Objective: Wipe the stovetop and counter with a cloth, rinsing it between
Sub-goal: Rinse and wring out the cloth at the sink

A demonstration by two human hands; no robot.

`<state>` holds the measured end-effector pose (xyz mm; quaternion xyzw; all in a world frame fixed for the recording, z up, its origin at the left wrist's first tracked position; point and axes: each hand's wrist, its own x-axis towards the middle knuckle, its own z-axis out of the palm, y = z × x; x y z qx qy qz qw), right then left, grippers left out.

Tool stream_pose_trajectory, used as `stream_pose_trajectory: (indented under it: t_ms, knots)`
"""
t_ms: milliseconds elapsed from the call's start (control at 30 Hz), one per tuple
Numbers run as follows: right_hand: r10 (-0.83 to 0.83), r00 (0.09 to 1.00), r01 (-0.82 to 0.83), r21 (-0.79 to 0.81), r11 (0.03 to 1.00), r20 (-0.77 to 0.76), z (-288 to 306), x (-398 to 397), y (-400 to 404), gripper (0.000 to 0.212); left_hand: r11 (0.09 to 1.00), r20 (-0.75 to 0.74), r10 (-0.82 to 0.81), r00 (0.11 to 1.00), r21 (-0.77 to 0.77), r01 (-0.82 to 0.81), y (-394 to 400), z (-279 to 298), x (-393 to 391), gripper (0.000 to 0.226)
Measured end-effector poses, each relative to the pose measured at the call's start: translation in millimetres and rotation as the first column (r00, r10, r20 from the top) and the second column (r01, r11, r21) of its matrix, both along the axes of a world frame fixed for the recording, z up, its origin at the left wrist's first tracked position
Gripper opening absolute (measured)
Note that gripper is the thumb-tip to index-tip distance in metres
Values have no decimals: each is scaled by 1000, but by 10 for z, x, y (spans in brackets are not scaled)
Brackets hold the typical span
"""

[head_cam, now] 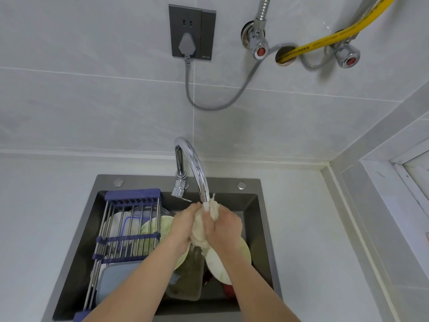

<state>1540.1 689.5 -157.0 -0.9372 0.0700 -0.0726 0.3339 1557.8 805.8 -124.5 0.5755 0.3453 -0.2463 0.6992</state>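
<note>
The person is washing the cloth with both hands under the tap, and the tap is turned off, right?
Not quite. The tap is on: the head view shows water running from its spout onto the cloth. The rest is right: the left hand and the right hand both grip the cloth under the tap, over the sink.

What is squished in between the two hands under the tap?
A wet, pale cloth, seen in the head view. The left hand and right hand grip it from either side while water from the faucet runs onto it.
</note>
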Motion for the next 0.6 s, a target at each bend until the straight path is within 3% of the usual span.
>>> stream_pose_trajectory:
  t_ms: [133,233,333,433,500,600]
  knots:
    - [68,996,-74,104,992,62,-28,-178,-29,48,968,-144,-69,987,-247,32,94,-138,-144,82]
    - [100,993,-113,221,969,70,15,-405,-25,30,906,-135,-21,991,-422,-38,89,-145,-210,64]
    - [66,997,-49,375,926,-32,-12,-565,-39,58,948,-36,53,998,-311,-62,54,-190,-167,38]
    - [-25,991,89,503,860,-132,-46,-607,-80,81,969,33,83,996,-235,-73,47,-221,-113,39]
    - [-60,963,231,690,686,-263,-61,-565,-93,85,966,62,111,992,-240,-93,66,-247,-94,45]
    - [43,871,476,862,177,-490,66,-403,-72,81,949,83,114,990,-304,-84,77,-213,-48,50]
